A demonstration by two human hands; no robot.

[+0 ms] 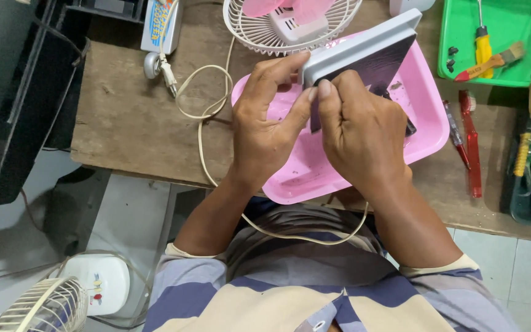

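Above a pink plastic tray (425, 132) on a worn wooden workbench (130, 117), 2 bare hands closed on 1 flat rectangular panel (370, 52), pale grey along its rim and dark on the face turned toward the camera. Left hand (268, 120) curled round the panel's near corner, thumb and fingertips pinched on the grey edge. Right hand (361, 132) wrapped over the lower part of the dark face, thumb pressed against the left thumb, fingers tucked behind and out of sight. Panel tilted, far end raised toward a small fan with a white wire grille (278, 27) and pink blades (only the front half in view).

Cream power cord (203, 132) looped across the bench, running down over its edge and under both forearms. Right of the tray, a red-handled tool (471, 147) lying flat, just beside a thinner red one. Farther right, a green tray (505, 43) holding a yellow-handled screwdriver (482, 43) and a small paintbrush (499, 59). Bottom left, on the tiled floor, a second white fan (50, 304).
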